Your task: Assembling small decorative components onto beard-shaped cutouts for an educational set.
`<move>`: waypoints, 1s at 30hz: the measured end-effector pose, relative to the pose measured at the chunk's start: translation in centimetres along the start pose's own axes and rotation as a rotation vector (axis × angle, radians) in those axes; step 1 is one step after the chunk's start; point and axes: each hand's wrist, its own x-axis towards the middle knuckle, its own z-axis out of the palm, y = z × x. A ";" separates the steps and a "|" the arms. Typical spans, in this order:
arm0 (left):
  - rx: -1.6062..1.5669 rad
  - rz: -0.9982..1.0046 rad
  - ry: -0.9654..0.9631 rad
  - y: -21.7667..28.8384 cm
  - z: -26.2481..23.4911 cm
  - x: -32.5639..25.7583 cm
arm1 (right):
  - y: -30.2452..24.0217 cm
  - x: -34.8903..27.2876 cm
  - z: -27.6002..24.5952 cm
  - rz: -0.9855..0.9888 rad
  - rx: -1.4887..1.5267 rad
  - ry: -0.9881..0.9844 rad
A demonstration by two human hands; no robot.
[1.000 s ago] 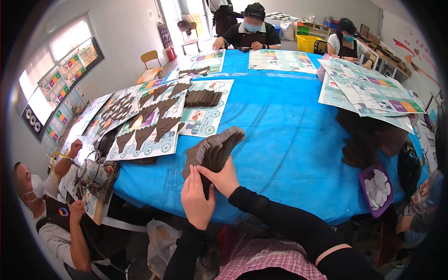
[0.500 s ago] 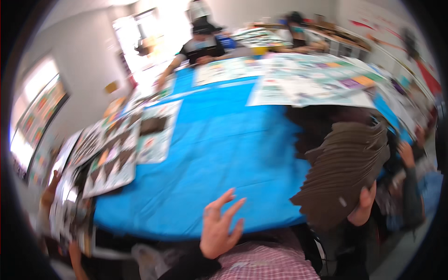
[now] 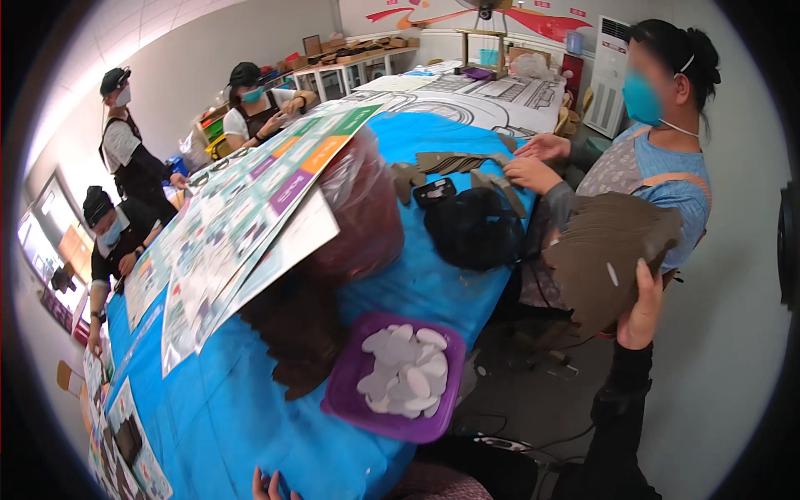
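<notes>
My right hand (image 3: 640, 310) grips the edge of a fanned stack of thin dark brown sheets (image 3: 604, 250), held up beyond the table's right edge. A small white oval lies on top of the stack. My left hand (image 3: 273, 485) shows only its fingertips at the lower edge, apart, over the blue tabletop (image 3: 217, 417); the rest is out of the picture. Nearest to it, a purple basket (image 3: 333, 392) contains many white oval pieces (image 3: 404, 371). More dark brown sheets (image 3: 296, 333) lie beside the basket, partly under printed boards (image 3: 242, 225).
A co-worker (image 3: 658, 158) stands close at the right, hands over brown pieces (image 3: 454, 162). A clear bag with reddish contents (image 3: 358, 208) and a black bundle (image 3: 475, 229) sit on the table. Several people work along the far left side. Cables (image 3: 533, 450) run below the table.
The view has swung right, bringing the purple basket and the nearby co-worker into sight. My right hand still has the brown stack. My left hand has dropped mostly out of the picture.
</notes>
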 end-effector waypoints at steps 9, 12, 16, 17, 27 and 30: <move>0.164 -0.142 -0.008 3.8 1.6 -0.1 | 5.9 13.0 11.9 0.053 0.066 -0.372; 0.204 -0.175 0.002 3.7 2.3 -0.2 | 9.1 18.5 16.1 0.127 0.182 -0.424; 0.219 -0.215 -0.028 4.0 2.5 0.5 | 13.4 23.7 19.0 0.224 0.137 -0.474; 0.228 -0.229 -0.026 4.0 2.3 0.4 | 14.6 24.5 19.6 0.341 0.124 -0.514; 0.216 -0.247 -0.043 4.5 2.4 0.9 | 17.6 26.1 22.1 0.348 0.067 -0.445; 0.212 -0.242 -0.047 4.3 2.5 0.9 | 17.1 26.7 21.3 0.385 0.032 -0.515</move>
